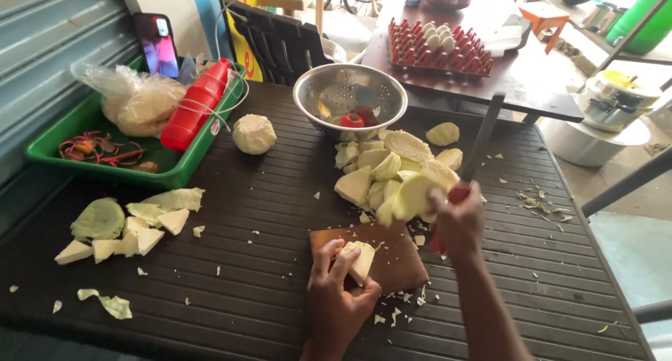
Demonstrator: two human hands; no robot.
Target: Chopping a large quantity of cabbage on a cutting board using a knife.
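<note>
My left hand (337,291) presses a pale cabbage wedge (361,258) onto a small brown wooden cutting board (395,263) near the table's front. My right hand (458,221) grips the red handle of a long knife (479,147), whose dark blade is raised and points away toward the far side, above and to the right of the board. Just behind the board lies a heap of cut cabbage chunks (392,168).
A steel colander (348,91) with red pieces, a whole small cabbage (253,133), a green tray (178,168) holding a red bottle (194,105) and plastic bag, and cabbage scraps (126,224) share the dark slatted table (266,193). Behind stands an egg tray (441,47).
</note>
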